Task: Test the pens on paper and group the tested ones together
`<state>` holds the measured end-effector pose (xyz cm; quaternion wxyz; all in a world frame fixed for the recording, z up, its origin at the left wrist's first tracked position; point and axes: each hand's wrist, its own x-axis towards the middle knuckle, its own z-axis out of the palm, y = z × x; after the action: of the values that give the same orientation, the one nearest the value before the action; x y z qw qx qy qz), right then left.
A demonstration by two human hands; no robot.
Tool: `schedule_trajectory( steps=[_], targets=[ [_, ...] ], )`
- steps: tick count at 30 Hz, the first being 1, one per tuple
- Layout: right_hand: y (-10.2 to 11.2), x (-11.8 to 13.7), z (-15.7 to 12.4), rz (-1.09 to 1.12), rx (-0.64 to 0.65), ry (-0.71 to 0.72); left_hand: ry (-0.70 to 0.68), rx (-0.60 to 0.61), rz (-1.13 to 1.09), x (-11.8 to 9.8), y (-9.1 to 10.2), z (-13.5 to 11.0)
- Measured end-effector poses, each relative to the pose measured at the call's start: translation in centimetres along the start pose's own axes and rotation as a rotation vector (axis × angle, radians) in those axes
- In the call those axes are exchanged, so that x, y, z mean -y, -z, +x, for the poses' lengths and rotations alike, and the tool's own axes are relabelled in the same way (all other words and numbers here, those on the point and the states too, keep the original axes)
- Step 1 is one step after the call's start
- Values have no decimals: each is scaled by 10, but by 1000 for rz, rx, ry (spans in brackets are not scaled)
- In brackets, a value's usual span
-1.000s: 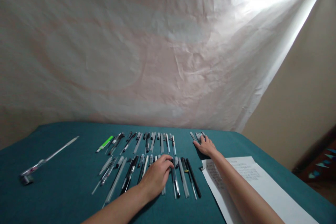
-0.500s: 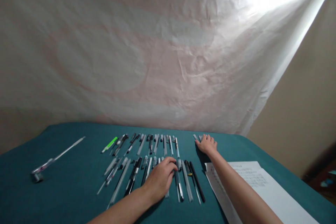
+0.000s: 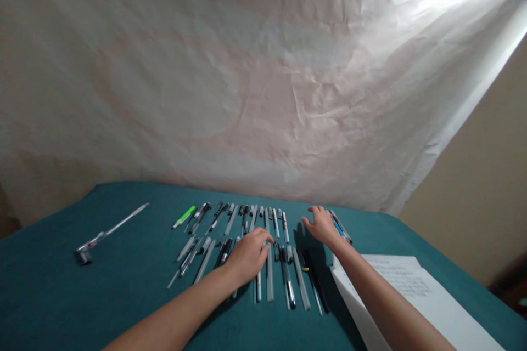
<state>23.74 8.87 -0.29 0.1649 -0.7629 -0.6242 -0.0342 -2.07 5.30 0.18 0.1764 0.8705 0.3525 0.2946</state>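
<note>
Two rows of pens lie side by side on a teal tablecloth (image 3: 123, 296): a far row (image 3: 234, 215) with a green highlighter (image 3: 184, 216) at its left end, and a near row (image 3: 288, 277). My left hand (image 3: 248, 256) rests palm down on the near row, fingers loosely bent with the tips touching pens. My right hand (image 3: 320, 227) is raised a little at the right end of the far row. It is closed around a small bundle of pens (image 3: 341, 227), one of them blue, which sticks out to its right.
A long thin white rod with a metal clip end (image 3: 107, 228) lies alone at the left. A printed sheet of paper (image 3: 415, 296) lies at the right, under my right forearm. A creased white sheet hangs behind the table.
My right hand, which lay flat on a small group of pens at the far right, has gathered them and lifted. The left hand has stayed on the near row. The view has shifted left.
</note>
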Motion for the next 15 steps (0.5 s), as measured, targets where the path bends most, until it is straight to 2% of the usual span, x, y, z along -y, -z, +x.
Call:
schedule_trajectory(
  steps=[3,6,11,15],
  targets=[
    [5,16,-22,62,93,121,10,9,16,0,-3,-2],
    [12,22,-50,95,141,170,-22,17,25,-4,-6,-5],
    [27,13,-92,129,246,163,-68,34,36,-10,-9,-7],
    [32,5,-112,185,335,153,-94,42,21,-14,-10,-8]
  ],
)
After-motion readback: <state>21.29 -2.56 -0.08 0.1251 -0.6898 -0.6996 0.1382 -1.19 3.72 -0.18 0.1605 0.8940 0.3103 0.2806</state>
